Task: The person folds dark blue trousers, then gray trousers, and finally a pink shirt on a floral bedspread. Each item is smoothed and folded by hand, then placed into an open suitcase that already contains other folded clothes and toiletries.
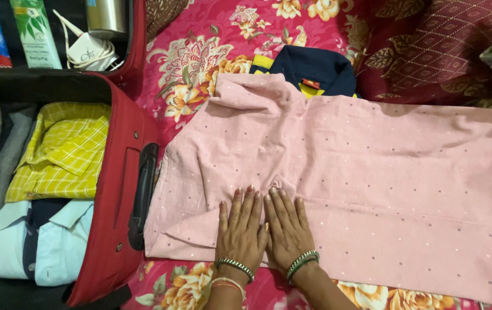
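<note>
Both hands are flat on the pink shirt (338, 172), fingers stretched out and barely spread, pressing down, not gripping anything. Left hand (242, 229) and right hand (287, 227) sit side by side, touching at the index fingers, near the shirt's lower edge. The shirt's spread over a floral bedsheet (200, 40), just right of an open red suitcase (114, 189) with a yellow checked shirt (62, 152) inside. Above the pink shirt there's a navy garment (315, 66), probably a polo.
</note>
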